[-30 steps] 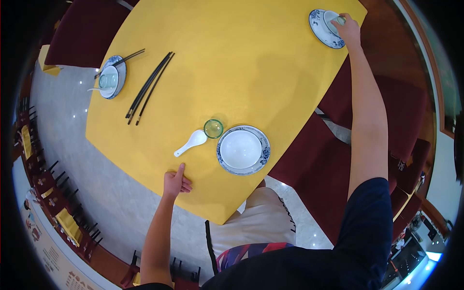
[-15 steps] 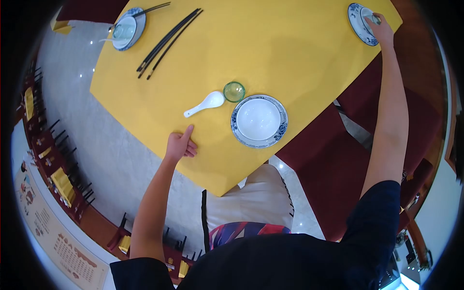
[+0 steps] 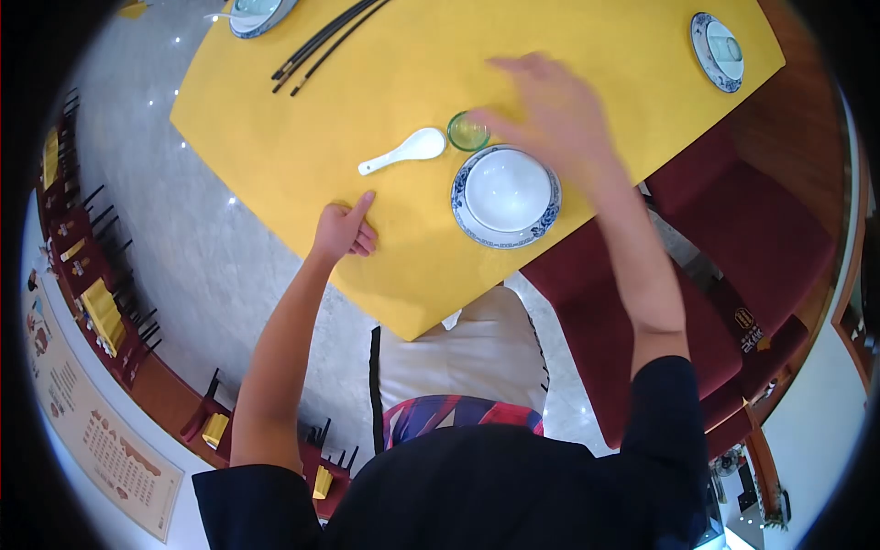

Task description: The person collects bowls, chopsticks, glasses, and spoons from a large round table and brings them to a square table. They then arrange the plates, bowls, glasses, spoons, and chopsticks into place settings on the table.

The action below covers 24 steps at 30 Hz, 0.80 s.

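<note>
My right hand (image 3: 559, 115), smeared by motion, hovers over the table with thumb and fingers spread and nothing visible in it. Its thumb is close to a small green-tinted glass (image 3: 469, 131); whether they touch I cannot tell. Below it, a white bowl (image 3: 509, 190) rests on a blue-patterned plate (image 3: 495, 238). A white soup spoon (image 3: 408, 149) lies left of the glass. My left hand (image 3: 346, 229) rests at the table's near left edge, thumb stretched out, fingers loosely curled, holding nothing. Farther right, another patterned plate (image 3: 704, 57) carries a bowl with a glass (image 3: 729, 49) in it.
Several black chopsticks (image 3: 325, 46) lie on the yellow tablecloth (image 3: 412, 247) at the back left. Another place setting (image 3: 252, 23) is cut off by the top edge. Dark red chairs (image 3: 632, 339) stand along the right side of the table.
My right hand has left the glass in the far right bowl and swung left toward the near glass. My left hand stays at the table edge. The view has shifted slightly.
</note>
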Motion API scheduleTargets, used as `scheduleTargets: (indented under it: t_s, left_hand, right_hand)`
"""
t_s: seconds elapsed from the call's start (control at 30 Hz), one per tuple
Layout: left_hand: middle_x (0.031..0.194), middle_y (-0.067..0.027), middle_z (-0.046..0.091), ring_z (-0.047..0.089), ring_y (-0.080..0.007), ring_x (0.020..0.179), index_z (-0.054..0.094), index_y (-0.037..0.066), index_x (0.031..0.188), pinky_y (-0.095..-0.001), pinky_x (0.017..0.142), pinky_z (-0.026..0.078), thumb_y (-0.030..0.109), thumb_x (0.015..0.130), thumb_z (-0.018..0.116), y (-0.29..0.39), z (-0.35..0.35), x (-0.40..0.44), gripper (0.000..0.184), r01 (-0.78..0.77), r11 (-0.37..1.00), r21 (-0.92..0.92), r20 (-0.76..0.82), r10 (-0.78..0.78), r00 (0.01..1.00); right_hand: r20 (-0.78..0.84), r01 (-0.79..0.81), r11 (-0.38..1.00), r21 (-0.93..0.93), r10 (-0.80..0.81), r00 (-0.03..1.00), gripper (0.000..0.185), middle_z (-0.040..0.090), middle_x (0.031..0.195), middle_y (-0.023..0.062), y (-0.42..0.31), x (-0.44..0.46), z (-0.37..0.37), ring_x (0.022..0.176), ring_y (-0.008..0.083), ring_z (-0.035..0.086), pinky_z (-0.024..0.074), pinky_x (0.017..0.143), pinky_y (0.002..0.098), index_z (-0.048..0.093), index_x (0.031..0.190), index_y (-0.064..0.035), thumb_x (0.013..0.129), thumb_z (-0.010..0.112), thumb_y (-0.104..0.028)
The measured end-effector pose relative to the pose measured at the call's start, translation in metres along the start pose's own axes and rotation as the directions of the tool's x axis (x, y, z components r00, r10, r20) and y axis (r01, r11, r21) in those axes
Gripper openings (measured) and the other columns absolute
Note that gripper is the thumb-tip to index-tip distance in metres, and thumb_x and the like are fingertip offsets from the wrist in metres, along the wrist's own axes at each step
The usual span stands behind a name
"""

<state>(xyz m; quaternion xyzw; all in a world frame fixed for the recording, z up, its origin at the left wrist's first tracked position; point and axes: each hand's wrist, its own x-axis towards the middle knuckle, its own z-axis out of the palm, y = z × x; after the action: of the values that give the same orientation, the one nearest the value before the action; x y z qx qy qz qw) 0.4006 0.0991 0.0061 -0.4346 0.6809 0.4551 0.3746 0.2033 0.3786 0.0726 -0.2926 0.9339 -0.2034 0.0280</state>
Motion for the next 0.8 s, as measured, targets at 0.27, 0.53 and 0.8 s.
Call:
scheduleTargets:
  t_s: [0.27,0.53,0.8]
  left_hand:
    - [0.052,-0.0123,0.06,0.058,-0.0187,0.041,0.062,-0.002,0.057,-0.0271,0.041,0.045,0.059,0.086,0.057,0.001,-0.002,-0.002,0.068,-0.005,1.0,0.025,0.001,0.005,1.0]
    - [0.054,-0.0131,0.062,0.06,-0.0192,0.043,0.063,-0.003,0.058,-0.0279,0.043,0.047,0.06,0.085,0.056,0.003,-0.005,-0.004,0.069,-0.003,0.999,0.04,0.007,0.002,1.0]
    - [0.055,-0.0128,0.062,0.06,-0.0192,0.044,0.063,-0.002,0.058,-0.0275,0.044,0.048,0.061,0.085,0.056,0.004,-0.005,-0.003,0.069,0.004,0.999,0.053,0.012,-0.005,1.0]
  right_hand:
    - [0.425,-0.176,0.982,-0.066,0.187,0.885,0.041,0.062,0.08,0.0126,-0.042,0.005,0.049,0.077,0.0267,0.064,0.0505,0.067,0.0408,0.066,0.097,-0.0089,0.073,0.07,-0.042]
    - [0.393,-0.101,-0.55,0.829,0.445,0.805,0.045,0.061,0.1,0.0115,0.015,-0.022,0.007,0.096,0.0243,0.06,0.0477,0.089,0.0396,0.053,0.123,0.0008,0.083,0.061,-0.02]
    - [0.18,-0.31,0.393,0.866,0.332,0.926,0.045,0.06,0.103,0.0101,-0.016,-0.076,-0.002,0.102,0.023,0.056,0.0464,0.092,0.037,0.055,0.12,-0.0055,0.076,0.065,-0.001]
